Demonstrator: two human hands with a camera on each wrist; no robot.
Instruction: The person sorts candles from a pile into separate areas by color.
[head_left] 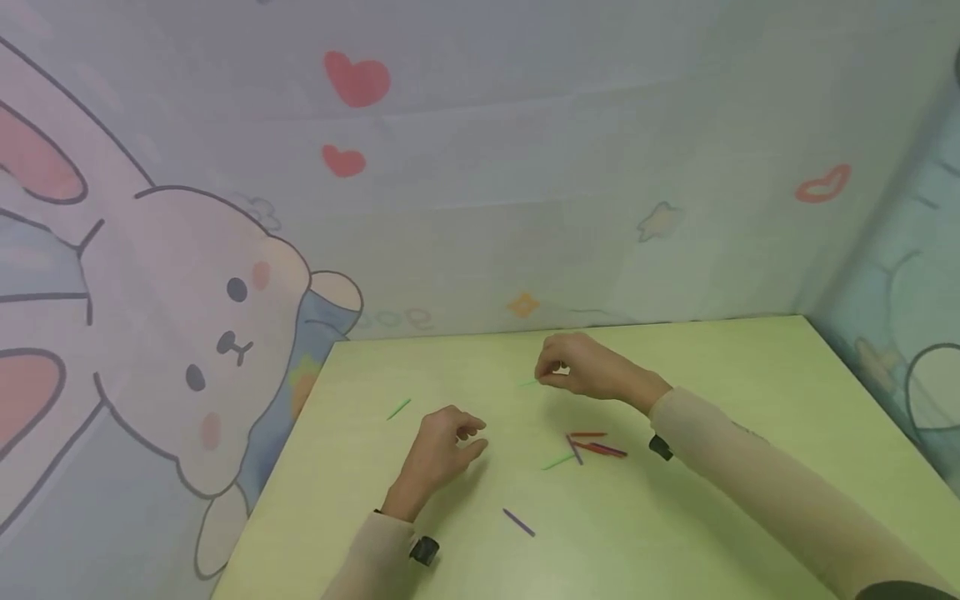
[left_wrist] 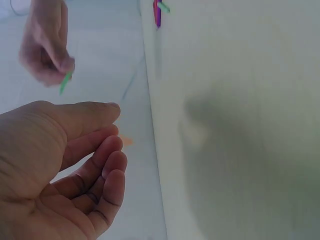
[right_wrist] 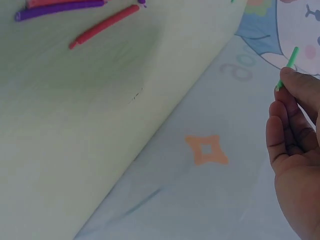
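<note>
My right hand (head_left: 587,367) pinches a thin green stick (right_wrist: 294,56) between thumb and forefinger, above the far part of the table. The stick points left from the fingertips in the head view. Left of it, my left hand (head_left: 441,454) hovers over the table with loosely bent fingers. In the left wrist view nothing lies between its thumb and fingers (left_wrist: 111,160). Below the right hand lies a small pile of red sticks (head_left: 588,434) and purple sticks (head_left: 576,451), with another green stick (head_left: 558,462) at its left edge.
A lone green stick (head_left: 399,408) lies on the left of the pale yellow-green table (head_left: 720,500). One purple stick (head_left: 519,522) lies nearer the front. Behind the table's far edge hangs a printed cloth (head_left: 600,167) with hearts and a rabbit.
</note>
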